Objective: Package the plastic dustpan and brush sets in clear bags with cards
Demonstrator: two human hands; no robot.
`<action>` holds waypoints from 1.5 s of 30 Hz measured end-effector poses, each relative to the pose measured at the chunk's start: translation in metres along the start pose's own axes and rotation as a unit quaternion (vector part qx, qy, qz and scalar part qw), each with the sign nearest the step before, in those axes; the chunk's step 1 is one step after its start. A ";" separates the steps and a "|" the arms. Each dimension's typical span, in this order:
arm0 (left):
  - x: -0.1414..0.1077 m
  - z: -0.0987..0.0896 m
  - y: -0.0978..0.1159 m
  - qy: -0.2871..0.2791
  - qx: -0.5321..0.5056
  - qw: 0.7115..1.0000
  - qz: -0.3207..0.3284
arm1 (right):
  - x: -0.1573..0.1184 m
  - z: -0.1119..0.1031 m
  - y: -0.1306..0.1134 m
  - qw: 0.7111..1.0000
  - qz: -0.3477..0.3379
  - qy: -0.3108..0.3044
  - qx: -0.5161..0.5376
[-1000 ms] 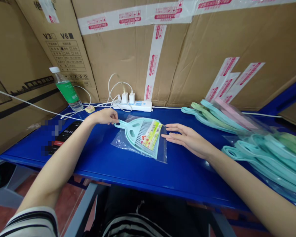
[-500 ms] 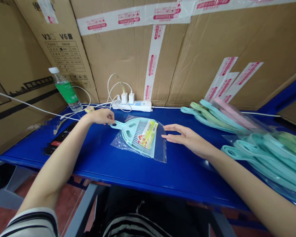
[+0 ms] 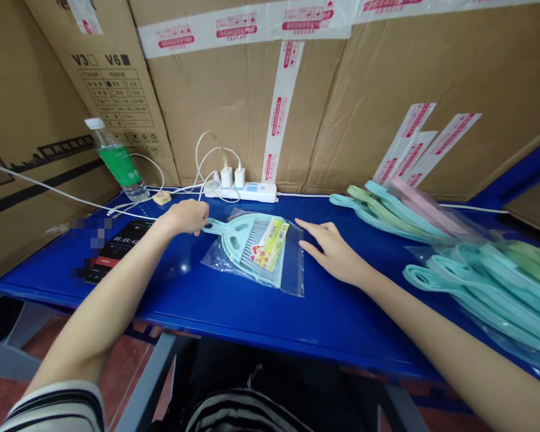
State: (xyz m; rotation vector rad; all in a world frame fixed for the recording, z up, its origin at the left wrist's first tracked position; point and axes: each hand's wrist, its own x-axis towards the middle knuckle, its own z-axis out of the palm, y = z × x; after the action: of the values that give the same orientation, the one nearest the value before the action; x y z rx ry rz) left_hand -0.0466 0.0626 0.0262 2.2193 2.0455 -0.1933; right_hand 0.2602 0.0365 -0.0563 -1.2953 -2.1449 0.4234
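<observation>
A mint-green dustpan [image 3: 234, 241] with a small brush [image 3: 256, 231] on it lies flat on the blue table, in a clear plastic bag [image 3: 293, 264]. Over the bristles is a yellow-and-white printed card [image 3: 270, 245]. My left hand [image 3: 189, 217] is closed at the tip of the dustpan's handle, its fingertips partly hidden. At the bag's right edge, my right hand [image 3: 335, 251] is open, with thumb and forefinger apart and nothing held.
Several bagged dustpans in mint, green and pink [image 3: 486, 288] are heaped at the right. A power strip [image 3: 252, 192] with cables stands behind. On the left are a water bottle [image 3: 122, 165] and a phone [image 3: 117, 246]. Cardboard boxes [image 3: 234, 102] wall the back.
My right hand has shifted slightly, and its thumb and forefinger have spread wider. My left hand stays at the handle. The dustpan has hardly moved.
</observation>
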 end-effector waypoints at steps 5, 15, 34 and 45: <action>0.007 0.007 -0.001 0.036 -0.001 0.999 -0.001 | 0.003 0.003 0.001 0.999 -0.019 -0.023 -0.013; 0.017 0.018 0.012 0.093 -0.049 0.994 0.022 | -0.002 -0.004 -0.008 0.999 -0.015 -0.039 0.027; 0.010 0.023 0.031 0.096 -0.029 0.994 0.045 | -0.015 -0.018 -0.032 0.987 0.004 -0.160 0.004; -0.033 0.027 0.061 0.183 -0.003 0.923 0.338 | -0.017 -0.018 -0.030 0.985 -0.006 -0.166 0.051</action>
State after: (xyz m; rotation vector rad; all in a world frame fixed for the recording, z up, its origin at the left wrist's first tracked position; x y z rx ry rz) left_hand 0.0110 0.0211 0.0056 2.9651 1.2498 0.3148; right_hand 0.2566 0.0069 -0.0310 -1.2208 -2.3637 0.7806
